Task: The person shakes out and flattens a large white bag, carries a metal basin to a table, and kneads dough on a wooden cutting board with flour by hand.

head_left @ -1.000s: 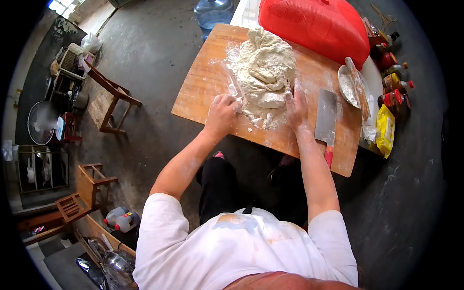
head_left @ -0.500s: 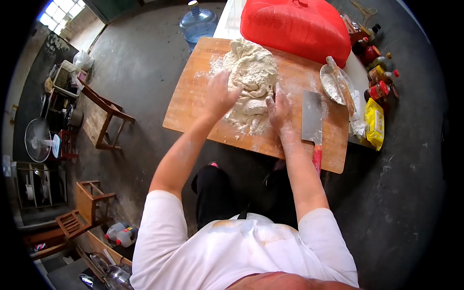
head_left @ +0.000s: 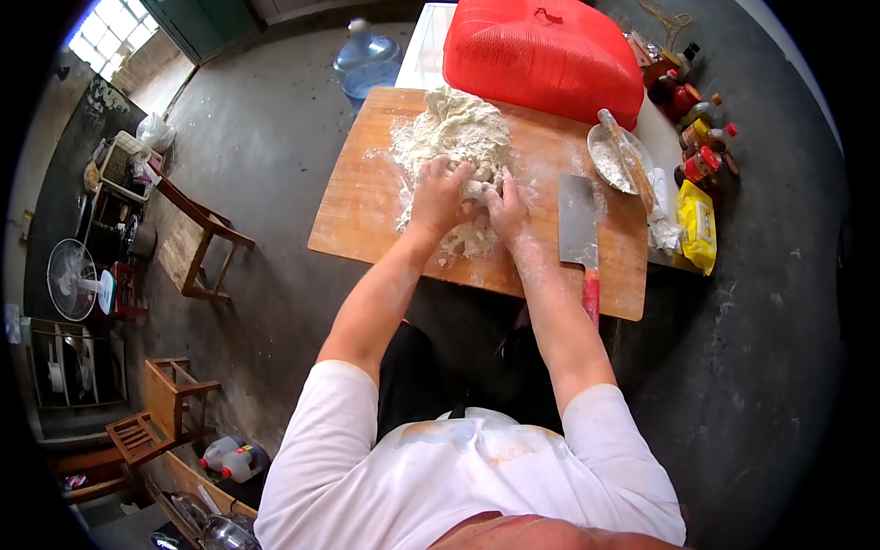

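A large rough lump of pale dough (head_left: pixel 463 128) lies on the floured wooden board (head_left: pixel 357 206). On the dough's near left part rests my left hand (head_left: pixel 442 197), its fingers bent over the top and pressed into it. My right hand (head_left: pixel 506 209), dusted with flour, touches the near right edge of the dough, thumb and fingers around a small part of it. Loose floury bits lie beneath and between my wrists. To the right of my right hand, a cleaver (head_left: pixel 578 220) with a red handle lies flat on the board.
Behind the board sits a red cover (head_left: pixel 545 60). A plate of flour (head_left: pixel 612 160) with a rolling pin (head_left: pixel 628 163) across it is at the right, near a yellow packet (head_left: pixel 698 227) and several bottles. A water jug (head_left: pixel 367 66) and a wooden chair (head_left: pixel 194 240) stand leftward.
My left hand lifted from the board's near side, moved over the dough and came down on it. My right hand moved closer to my left. The whole view has shifted.
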The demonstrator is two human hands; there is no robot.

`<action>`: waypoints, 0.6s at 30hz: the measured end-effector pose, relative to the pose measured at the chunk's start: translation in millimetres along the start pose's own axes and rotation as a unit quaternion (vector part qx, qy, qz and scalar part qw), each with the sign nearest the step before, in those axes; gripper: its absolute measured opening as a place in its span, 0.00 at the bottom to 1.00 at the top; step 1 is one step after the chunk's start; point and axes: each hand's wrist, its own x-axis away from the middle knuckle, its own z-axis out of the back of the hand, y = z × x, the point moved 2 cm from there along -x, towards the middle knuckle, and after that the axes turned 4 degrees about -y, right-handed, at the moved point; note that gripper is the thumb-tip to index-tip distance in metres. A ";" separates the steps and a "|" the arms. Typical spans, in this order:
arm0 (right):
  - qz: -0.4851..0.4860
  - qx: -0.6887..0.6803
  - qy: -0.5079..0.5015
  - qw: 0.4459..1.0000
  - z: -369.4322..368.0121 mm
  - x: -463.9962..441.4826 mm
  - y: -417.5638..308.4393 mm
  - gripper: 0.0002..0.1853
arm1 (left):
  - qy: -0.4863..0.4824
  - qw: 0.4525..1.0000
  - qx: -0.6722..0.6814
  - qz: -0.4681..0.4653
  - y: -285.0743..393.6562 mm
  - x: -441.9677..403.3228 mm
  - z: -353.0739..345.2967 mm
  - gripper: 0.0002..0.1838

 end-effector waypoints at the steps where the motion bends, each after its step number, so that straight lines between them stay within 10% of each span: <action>1: 0.001 0.001 0.000 1.000 1.0 0.2 -5.6 0.32 | -0.001 0.999 0.028 -0.025 -3.2 -2.5 1.5 0.27; 13: 0.011 -0.179 -0.083 0.980 47.2 0.4 -91.8 0.24 | -0.124 0.981 0.144 0.042 25.8 -48.6 82.9 0.13; 18: 0.038 0.056 -0.109 0.992 48.5 -53.8 -89.8 0.23 | -0.144 0.979 0.123 0.069 12.6 -82.7 87.5 0.16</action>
